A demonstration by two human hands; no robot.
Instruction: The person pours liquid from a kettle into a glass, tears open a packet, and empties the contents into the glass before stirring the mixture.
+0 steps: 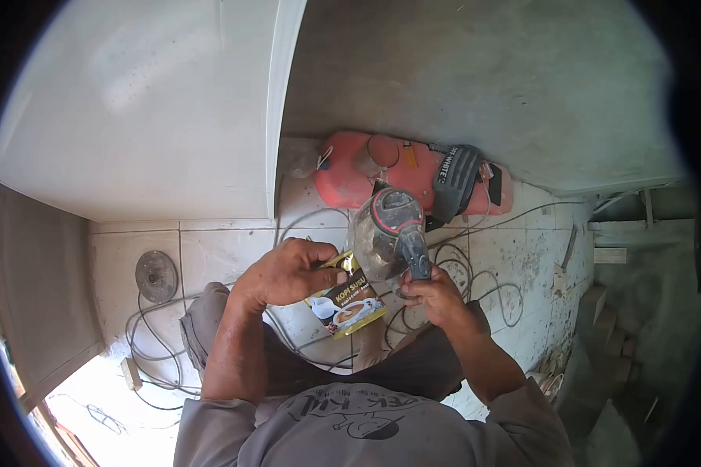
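Observation:
My left hand (288, 272) is closed on the upper edge of a coffee packet (350, 307), which is gold and brown with "KOPI SUSU" printed on it. My right hand (432, 294) grips the dark handle of a glass kettle (377, 245) with a black and red lid. The kettle hangs tilted just above and to the right of the packet. Its spout end points away from me, toward a red object on the floor.
A long red object (342, 171) lies by the wall, with a grey strap (458, 179) over its right part. Cables (451, 268) coil across the tiled floor (210, 249). A round disc (156, 276) sits at left, below a large white panel (148, 109).

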